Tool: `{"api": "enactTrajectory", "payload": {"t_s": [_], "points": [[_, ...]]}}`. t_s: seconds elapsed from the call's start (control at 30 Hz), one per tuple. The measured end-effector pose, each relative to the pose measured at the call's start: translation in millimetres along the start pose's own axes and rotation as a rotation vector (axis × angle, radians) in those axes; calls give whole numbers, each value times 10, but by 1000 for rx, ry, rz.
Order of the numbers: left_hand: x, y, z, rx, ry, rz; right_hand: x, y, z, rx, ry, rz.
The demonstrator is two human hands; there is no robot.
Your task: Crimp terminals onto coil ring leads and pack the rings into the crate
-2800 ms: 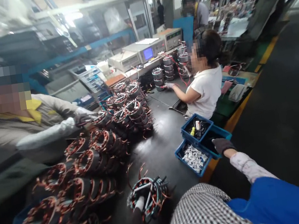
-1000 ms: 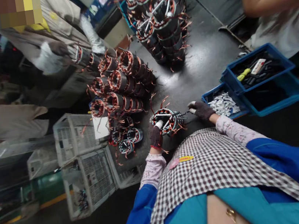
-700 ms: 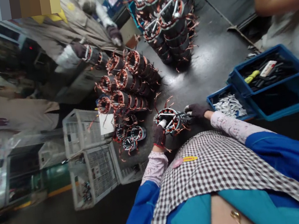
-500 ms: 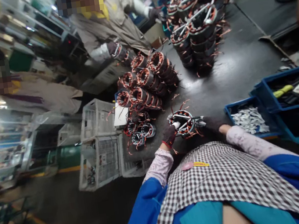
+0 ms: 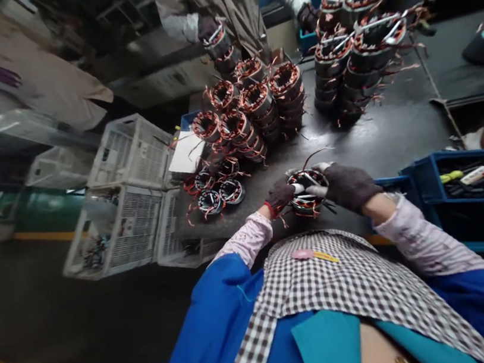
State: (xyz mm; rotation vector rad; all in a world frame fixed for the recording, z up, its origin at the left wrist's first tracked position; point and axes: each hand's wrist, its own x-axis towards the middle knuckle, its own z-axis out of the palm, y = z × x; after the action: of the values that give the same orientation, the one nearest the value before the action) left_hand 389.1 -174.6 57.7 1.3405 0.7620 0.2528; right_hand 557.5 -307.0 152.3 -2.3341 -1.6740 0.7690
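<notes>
In front of me on the dark table stands a motor stator (image 5: 310, 202), a ring with copper windings, white sleeves and loose wire ends. My left hand (image 5: 279, 196), in a dark glove with pale fingertips, grips its left rim. From the right, my right hand (image 5: 347, 183), gloved alike, has its fingers at the far rim and its thumb inside the ring, closed on the wall. The exact finger contact is partly hidden. Just to the left sit several small stators (image 5: 231, 191), with trailing wires.
Beyond them rise stacked stators (image 5: 234, 124), with taller stacks (image 5: 377, 36) at the back right. A co-worker's gloved hand (image 5: 208, 28) holds a stator across the table (image 5: 330, 139). Blue bins (image 5: 479, 199) stand right; white crates (image 5: 133, 209) stand left.
My right hand has come from beside the stator's right onto its rim, with the thumb inside. My left hand stays on the ring. The whole view has shifted and turned.
</notes>
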Motion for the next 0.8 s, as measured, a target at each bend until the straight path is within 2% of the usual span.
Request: {"api": "enactTrajectory", "payload": {"t_s": [0.07,0.1,0.17,0.2,0.27,0.33,0.4,0.47,0.53,0.63,0.7,0.8], "points": [[-17,54,-94,78,65,19,60,-280,-38,-210,-91,39],[-43,103,-155,145,139,54,89,-365,-32,-280,-121,56],[-132,240,-276,332,263,178,135,-423,-7,-348,-150,50],[-192,320,-320,435,243,248,149,-406,2,-359,-151,38],[-318,482,-345,652,6,373,154,-330,13,-346,-148,21],[-416,616,-276,882,-269,448,139,-257,22,-305,-137,26],[-451,704,-145,1108,-381,455,122,-233,40,-277,-94,45],[-413,754,-9,1251,-377,383,130,-270,72,-311,23,43],[-331,776,88,1302,-371,287,171,-348,114,-396,126,4],[-235,762,139,1307,-357,196,257,-449,184,-465,162,-84],[-232,718,121,1266,-333,238,299,-439,230,-464,178,-128],[-295,627,29,1121,-301,383,344,-283,290,-395,247,-182]]}}
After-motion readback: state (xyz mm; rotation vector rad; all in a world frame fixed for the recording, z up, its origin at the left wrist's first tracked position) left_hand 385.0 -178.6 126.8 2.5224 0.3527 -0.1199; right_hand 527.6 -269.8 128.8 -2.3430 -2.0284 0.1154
